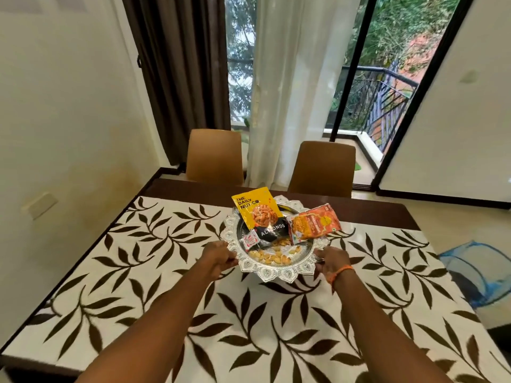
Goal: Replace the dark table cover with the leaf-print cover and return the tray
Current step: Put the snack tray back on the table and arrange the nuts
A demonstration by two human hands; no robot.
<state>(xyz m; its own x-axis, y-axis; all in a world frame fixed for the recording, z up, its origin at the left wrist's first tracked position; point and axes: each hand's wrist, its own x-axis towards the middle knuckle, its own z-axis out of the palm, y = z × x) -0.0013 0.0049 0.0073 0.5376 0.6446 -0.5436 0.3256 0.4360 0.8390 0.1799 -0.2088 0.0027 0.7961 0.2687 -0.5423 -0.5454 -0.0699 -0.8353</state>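
The white cover with brown leaf print (pixel 138 258) lies spread over the table. On its middle is an ornate silver tray (pixel 279 275) holding a yellow almond packet (pixel 255 210), an orange snack packet (pixel 313 226), a small sachet and loose nuts. My left hand (pixel 218 258) grips the tray's left rim and my right hand (pixel 333 262), with an orange wrist thread, grips its right rim. Whether the tray touches the cover I cannot tell. No dark cover is in view.
The dark wooden table (pixel 359 211) shows bare along its far edge. Two tan chairs (pixel 214 156) (pixel 323 168) stand behind it, before curtains and a balcony door. A blue mesh object (pixel 475 275) is on the floor at right. A wall is close on the left.
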